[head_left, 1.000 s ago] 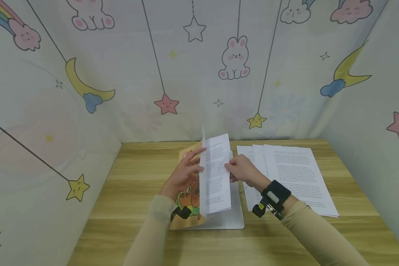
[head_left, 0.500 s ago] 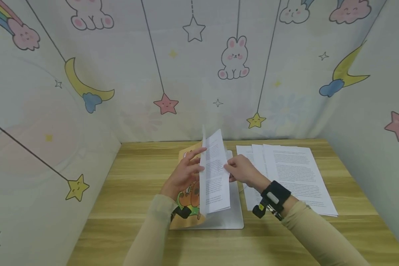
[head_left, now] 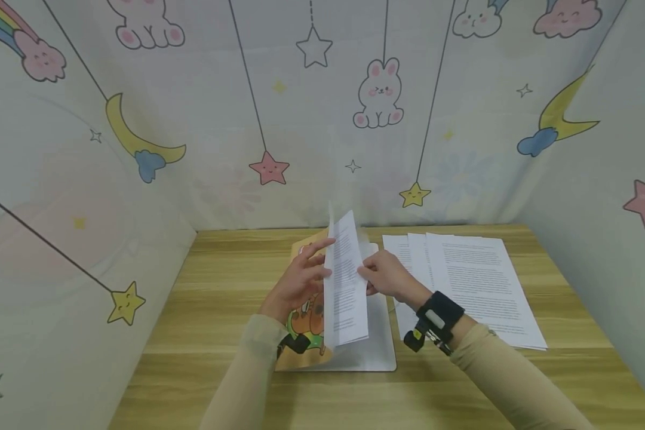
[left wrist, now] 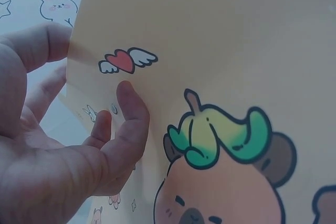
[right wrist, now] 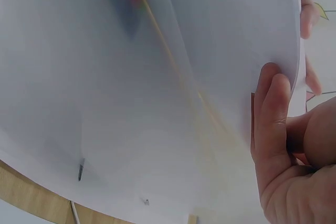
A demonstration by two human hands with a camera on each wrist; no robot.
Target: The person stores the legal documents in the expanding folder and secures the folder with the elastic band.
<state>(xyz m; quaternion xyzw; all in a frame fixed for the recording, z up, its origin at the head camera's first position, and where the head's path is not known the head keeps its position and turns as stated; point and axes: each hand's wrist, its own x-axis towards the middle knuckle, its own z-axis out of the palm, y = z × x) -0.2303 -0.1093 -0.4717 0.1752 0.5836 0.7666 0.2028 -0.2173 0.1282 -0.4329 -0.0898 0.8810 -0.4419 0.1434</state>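
Right fingers (head_left: 369, 270) pinch printed sheets (head_left: 348, 292), now farther left; left fingers (head_left: 317, 246) loosely spread at folder cover (left wrist: 215, 45).

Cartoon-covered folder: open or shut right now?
Open, at least partly: in the head view its cartoon cover is lifted, and the pale back panel shows below the sheets that the right hand pinches.

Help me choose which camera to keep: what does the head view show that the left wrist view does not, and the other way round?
Only the head view: the right hand pinching the printed sheets, the loose pages at the right, and the wooden tabletop.

Only the left wrist view: the winged red heart on the orange cover; it cannot be made out from the head.

Both: the left hand, that orange cover, and part of the cartoon-printed backdrop.
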